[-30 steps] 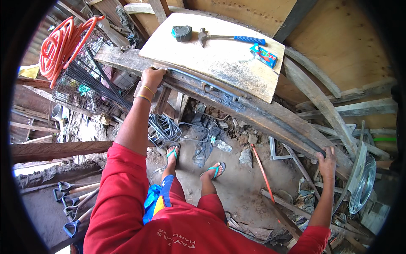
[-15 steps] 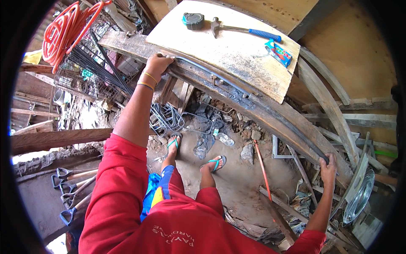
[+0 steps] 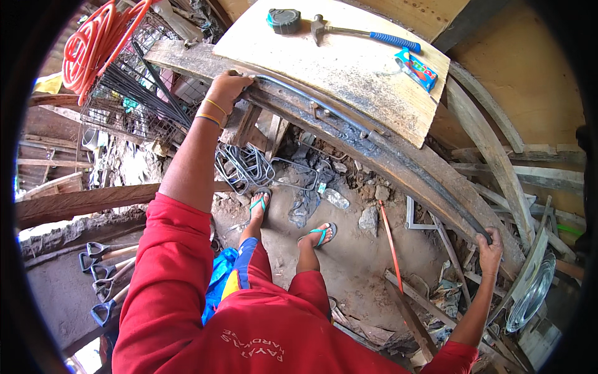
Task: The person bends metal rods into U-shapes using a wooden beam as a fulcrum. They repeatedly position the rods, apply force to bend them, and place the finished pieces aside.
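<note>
A thin steel rod (image 3: 298, 93) lies along a long wooden beam (image 3: 274, 107), passing beside short metal pegs (image 3: 314, 110) fixed on the beam. At its left end my left hand (image 3: 227, 91) is closed around the rod, resting at the beam's edge. Further right, the rod meets a thicker dark metal pipe (image 3: 430, 181) that runs on along the beam. My right hand (image 3: 490, 250) grips the far right end of this pipe, fingers wrapped round it. Where the rod and pipe join, the beam is darkened and dirty.
On a plywood board (image 3: 349, 68) behind the beam lie a tape measure (image 3: 284, 21), a claw hammer (image 3: 367, 35) and a blue-red packet (image 3: 416, 70). Bent steel loops (image 3: 246, 165) and a plastic bottle (image 3: 335, 198) are on the ground. Shovel handles (image 3: 106, 274) stand left; coiled wire (image 3: 531, 293) hangs right.
The view has shifted slightly. Both hands keep their grips on the rod and pipe, with little other visible movement.
</note>
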### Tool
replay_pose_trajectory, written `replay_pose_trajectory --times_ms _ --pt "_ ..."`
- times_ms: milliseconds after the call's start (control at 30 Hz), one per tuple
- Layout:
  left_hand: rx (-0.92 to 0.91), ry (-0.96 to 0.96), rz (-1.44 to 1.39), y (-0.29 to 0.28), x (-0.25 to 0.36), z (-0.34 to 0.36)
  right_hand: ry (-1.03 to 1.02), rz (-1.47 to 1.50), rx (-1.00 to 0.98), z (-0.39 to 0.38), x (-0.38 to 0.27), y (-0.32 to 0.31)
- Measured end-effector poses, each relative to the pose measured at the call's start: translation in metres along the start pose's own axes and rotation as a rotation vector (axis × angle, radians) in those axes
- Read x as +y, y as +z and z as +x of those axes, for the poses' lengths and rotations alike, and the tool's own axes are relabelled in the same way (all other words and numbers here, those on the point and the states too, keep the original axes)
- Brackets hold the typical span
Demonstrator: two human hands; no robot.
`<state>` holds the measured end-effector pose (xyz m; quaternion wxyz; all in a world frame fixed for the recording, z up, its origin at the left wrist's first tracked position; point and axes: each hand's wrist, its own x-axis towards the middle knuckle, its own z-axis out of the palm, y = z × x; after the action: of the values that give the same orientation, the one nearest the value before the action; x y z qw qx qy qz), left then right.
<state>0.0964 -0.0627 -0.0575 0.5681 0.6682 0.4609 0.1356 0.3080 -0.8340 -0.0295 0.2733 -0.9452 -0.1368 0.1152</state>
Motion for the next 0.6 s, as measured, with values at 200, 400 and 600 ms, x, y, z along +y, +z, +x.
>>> replay_pose_trajectory --times_ms 200,400,600 --pt "0.022 -0.039 0.19 -0.001 0.003 0.0 -0.156 0.001 0.018 -0.001 -0.012 0.001" --pt "0.029 -0.053 0.184 -0.002 -0.003 0.006 -0.186 -0.149 0.003 -0.002 -0.017 -0.003" --pt "0.032 0.052 0.229 -0.007 -0.004 0.012 -0.128 -0.291 0.208 -0.001 -0.012 0.011"
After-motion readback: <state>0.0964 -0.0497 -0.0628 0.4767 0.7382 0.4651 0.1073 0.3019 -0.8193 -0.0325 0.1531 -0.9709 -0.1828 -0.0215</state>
